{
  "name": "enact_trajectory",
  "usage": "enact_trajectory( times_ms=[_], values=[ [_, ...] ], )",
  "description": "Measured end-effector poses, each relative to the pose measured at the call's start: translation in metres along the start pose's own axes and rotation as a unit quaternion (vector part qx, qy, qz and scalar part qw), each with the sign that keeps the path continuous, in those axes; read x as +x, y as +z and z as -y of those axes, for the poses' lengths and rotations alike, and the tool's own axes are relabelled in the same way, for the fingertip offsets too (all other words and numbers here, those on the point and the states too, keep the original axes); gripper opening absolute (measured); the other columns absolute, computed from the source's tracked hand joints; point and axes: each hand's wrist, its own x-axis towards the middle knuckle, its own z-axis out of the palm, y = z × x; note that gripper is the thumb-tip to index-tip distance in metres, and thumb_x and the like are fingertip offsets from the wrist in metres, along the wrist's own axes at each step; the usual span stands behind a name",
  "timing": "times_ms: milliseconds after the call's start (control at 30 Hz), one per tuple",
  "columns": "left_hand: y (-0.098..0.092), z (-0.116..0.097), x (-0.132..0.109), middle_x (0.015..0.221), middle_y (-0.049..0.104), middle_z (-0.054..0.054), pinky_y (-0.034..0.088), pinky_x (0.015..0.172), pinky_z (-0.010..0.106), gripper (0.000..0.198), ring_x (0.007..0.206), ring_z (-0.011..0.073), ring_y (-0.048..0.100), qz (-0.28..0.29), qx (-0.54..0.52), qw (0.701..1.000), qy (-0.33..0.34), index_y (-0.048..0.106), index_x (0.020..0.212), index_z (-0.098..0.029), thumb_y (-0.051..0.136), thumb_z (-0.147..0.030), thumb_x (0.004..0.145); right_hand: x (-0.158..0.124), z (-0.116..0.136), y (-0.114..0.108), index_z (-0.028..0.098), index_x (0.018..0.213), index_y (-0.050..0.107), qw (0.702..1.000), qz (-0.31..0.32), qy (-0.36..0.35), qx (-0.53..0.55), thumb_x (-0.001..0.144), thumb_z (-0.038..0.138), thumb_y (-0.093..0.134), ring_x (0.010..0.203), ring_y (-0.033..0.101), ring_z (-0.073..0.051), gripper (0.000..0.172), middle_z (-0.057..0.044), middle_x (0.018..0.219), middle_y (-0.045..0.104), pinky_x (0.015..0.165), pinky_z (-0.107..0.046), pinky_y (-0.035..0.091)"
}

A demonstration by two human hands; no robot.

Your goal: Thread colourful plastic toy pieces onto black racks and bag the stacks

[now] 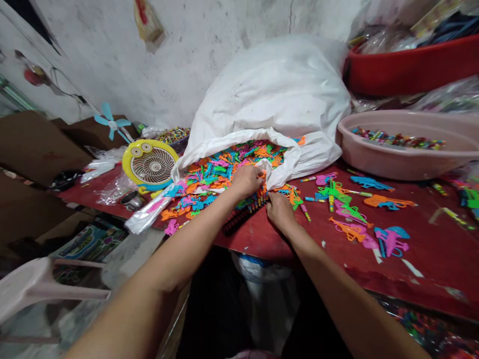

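Observation:
My left hand (246, 180) is curled, knuckles up, at the mouth of a big white sack (277, 94) that spills small bright plastic toy pieces (209, 174). Its fingertips press on the far end of a dark strip of small coloured sticks (245, 213) lying on the red table (430, 259). My right hand (279, 209) is closed on the strip's right side, fingers pinched against it. Both hands touch each other over the strip. What exactly the fingers pinch is too small to name apart from the strip.
A yellow round fan (150, 164) stands at the left, clear plastic bags (144, 214) beside it. Loose toy guns (359, 219) lie at the right. A pink basin (404, 149) with coloured sticks and a red tub (407, 70) sit behind. A pale plastic chair (33, 286) is lower left.

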Motion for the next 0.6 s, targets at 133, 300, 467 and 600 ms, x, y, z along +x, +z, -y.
enact_trajectory(
  times_ms=[133,300,467,600],
  values=[
    [-0.001,0.001,-0.003,0.102,0.073,0.008,0.047,0.077,0.03,0.032,0.093,0.0236,0.066,0.02,-0.026,0.999,0.009,0.069,0.113,-0.02,0.058,-0.031,0.085,-0.008,-0.002,-0.015,0.011,0.109,0.062,0.999,-0.012,-0.029,-0.015,0.088,0.015,0.047,0.101,0.057,-0.021,0.027,-0.013,0.108,0.065,0.087,-0.027,0.039],
    [-0.016,0.011,-0.022,0.111,0.069,0.011,0.048,0.087,0.03,0.035,0.101,0.0223,0.063,-0.081,-0.095,0.991,0.056,0.066,0.116,-0.015,0.057,-0.037,0.091,-0.026,-0.02,-0.045,0.013,0.112,0.06,0.992,-0.034,0.048,-0.115,0.093,0.03,0.045,0.098,0.06,-0.025,0.03,-0.016,0.108,0.062,0.08,-0.032,0.043],
    [-0.008,0.033,-0.078,0.105,0.07,0.006,0.046,0.09,0.027,0.029,0.097,0.016,0.062,-0.27,-0.246,0.931,-0.018,0.066,0.108,-0.015,0.044,-0.031,0.098,-0.032,-0.031,-0.057,0.015,0.111,0.061,0.977,0.074,0.108,-0.168,0.092,0.036,0.047,0.095,0.065,-0.027,0.032,-0.015,0.106,0.067,0.071,-0.033,0.045],
    [0.048,0.057,-0.127,0.098,0.069,0.006,0.05,0.085,0.028,0.026,0.092,0.0157,0.063,-0.291,-0.3,0.888,-0.191,0.064,0.102,-0.015,0.042,-0.026,0.097,-0.027,-0.029,-0.057,0.016,0.108,0.064,0.969,0.113,0.116,-0.185,0.09,0.027,0.047,0.097,0.067,-0.027,0.027,-0.016,0.107,0.07,0.072,-0.033,0.047]
  ],
)
